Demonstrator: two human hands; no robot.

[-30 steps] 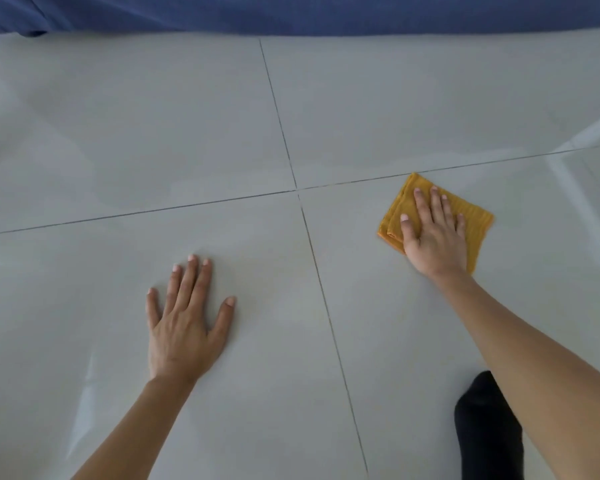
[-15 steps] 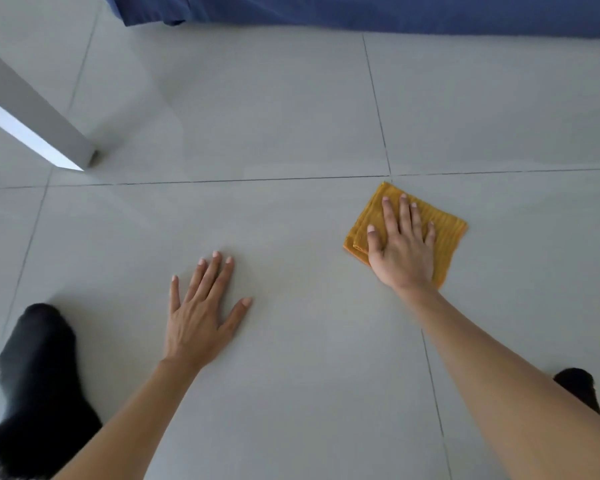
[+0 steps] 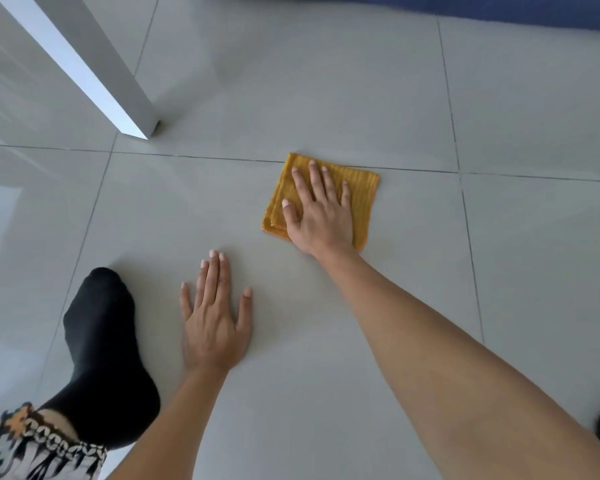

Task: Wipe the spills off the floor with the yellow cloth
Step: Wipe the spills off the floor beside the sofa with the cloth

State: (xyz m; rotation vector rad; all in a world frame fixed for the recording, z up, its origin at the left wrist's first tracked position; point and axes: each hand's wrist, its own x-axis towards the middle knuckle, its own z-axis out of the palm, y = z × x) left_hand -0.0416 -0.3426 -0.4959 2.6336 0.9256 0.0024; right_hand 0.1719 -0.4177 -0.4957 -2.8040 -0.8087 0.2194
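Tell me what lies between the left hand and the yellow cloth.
Only bare grey floor tile separates the left hand from the yellow cloth, as the head view shows.

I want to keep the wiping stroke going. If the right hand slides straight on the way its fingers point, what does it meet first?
The right hand, flat on the yellow cloth, points away from the person. Ahead lies bare floor past a grout line; the way looks free up to the blue fabric, as far as depth shows.

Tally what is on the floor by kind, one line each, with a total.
Hands pressed flat: 2, left hand on the tiled floor, right hand on the cloth
Yellow cloth: 1
Black-socked foot: 1
White furniture leg: 1
Total: 5
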